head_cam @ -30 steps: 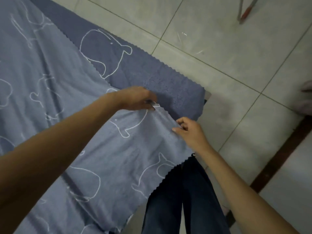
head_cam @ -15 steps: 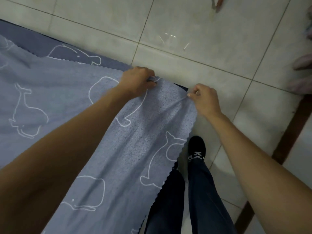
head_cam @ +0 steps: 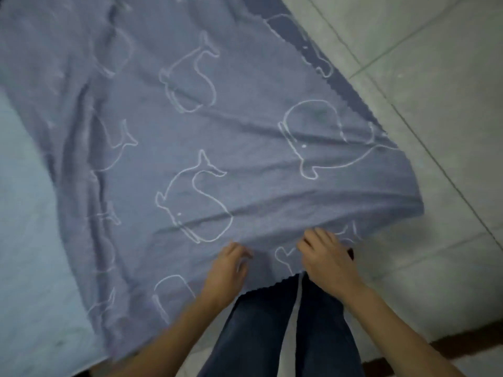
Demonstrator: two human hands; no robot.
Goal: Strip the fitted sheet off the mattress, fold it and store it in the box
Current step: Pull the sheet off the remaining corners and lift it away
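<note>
The blue-grey fitted sheet [head_cam: 190,137] with white whale outlines lies spread over the mattress [head_cam: 24,219] and hangs off its corner toward the floor. A raised crease runs across it just beyond my hands. At that crease, near the sheet's zigzag front edge, my left hand [head_cam: 228,268] has its fingers curled into the fabric. My right hand [head_cam: 326,257] does the same a little to the right. Both hands are close together, just above my legs. The box is not in view.
The pale, bare mattress surface shows at the left. Grey floor tiles [head_cam: 435,104] fill the right side. A dark strip [head_cam: 462,344] crosses the floor at bottom right. My legs in dark jeans [head_cam: 285,336] stand at the sheet's front edge.
My hands, which pinched the sheet's corner edge out near the floor, have drawn back close to my legs. The view swung left, so the sheet now fills the frame.
</note>
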